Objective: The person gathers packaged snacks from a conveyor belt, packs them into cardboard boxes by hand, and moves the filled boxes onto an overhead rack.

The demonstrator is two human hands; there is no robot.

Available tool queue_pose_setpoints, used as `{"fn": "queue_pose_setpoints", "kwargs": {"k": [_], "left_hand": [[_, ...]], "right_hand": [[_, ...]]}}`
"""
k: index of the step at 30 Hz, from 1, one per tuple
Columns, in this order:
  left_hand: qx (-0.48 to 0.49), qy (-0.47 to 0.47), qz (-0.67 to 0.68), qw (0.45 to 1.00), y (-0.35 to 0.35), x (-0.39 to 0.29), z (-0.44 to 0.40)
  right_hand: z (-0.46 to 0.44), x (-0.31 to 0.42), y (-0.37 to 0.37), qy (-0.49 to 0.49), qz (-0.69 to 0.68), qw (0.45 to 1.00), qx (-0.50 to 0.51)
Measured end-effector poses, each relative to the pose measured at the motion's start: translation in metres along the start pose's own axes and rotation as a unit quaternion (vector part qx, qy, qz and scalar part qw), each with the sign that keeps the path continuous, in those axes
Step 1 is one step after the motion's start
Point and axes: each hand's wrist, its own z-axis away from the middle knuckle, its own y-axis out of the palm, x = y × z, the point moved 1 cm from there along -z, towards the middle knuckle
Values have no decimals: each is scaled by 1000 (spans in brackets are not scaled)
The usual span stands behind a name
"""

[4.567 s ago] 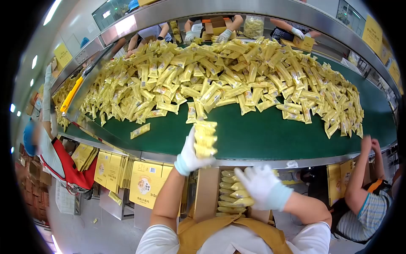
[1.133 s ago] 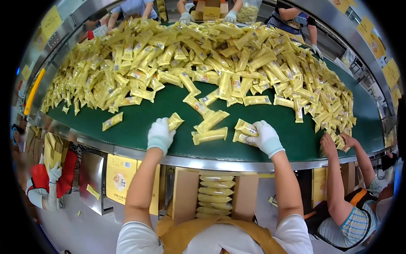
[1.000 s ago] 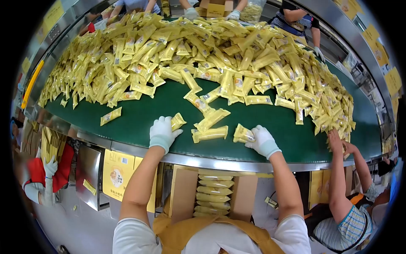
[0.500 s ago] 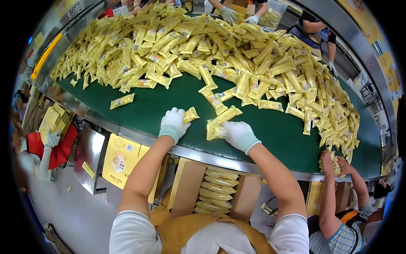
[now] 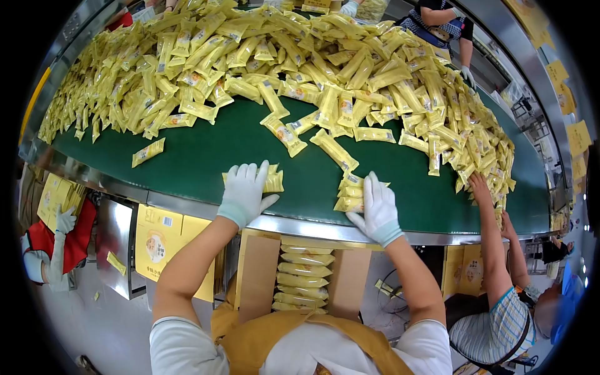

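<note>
My left hand [image 5: 245,190], in a white glove, lies over yellow wrapped packets [image 5: 274,180] near the belt's front edge, fingers pressed around them. Farther right, my right hand [image 5: 377,209], gloved too, has its fingers along the right side of a small group of packets [image 5: 350,195], with the thumb below them. One loose packet [image 5: 334,150] lies on the green belt just above that group, and another [image 5: 284,135] lies between the hands, higher up. Below the belt, an open cardboard box [image 5: 259,275] in front of me holds a column of stacked packets [image 5: 303,280].
A large heap of packets [image 5: 281,56] covers the back of the green belt [image 5: 206,147]. A metal rim [image 5: 312,230] runs along its front. At right a co-worker's hands [image 5: 481,187] touch the heap. Yellow cartons [image 5: 156,244] stand at lower left; another person [image 5: 62,237] holds cartons.
My left hand now covers several packets rather than one. My right hand has gathered packets and shifted right with them. A loose packet beside it has turned. The camera view has shifted.
</note>
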Motion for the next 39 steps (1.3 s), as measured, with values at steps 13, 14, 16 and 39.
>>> {"fn": "queue_pose_setpoints", "kwargs": {"k": [13, 14, 16, 39], "left_hand": [[39, -70, -22, 997, 4, -8, 11], [44, -70, 2, 997, 4, -8, 11], [53, -74, 46, 995, 2, -4, 11], [65, 132, 434, 889, -101, -107, 99]], "right_hand": [[-2, -17, -3, 31, -80, 991, 107], [-5, -16, -10, 78, -128, 980, 130], [-9, -6, -33, 112, -217, 966, 89], [106, 211, -59, -154, -72, 935, 312]]}}
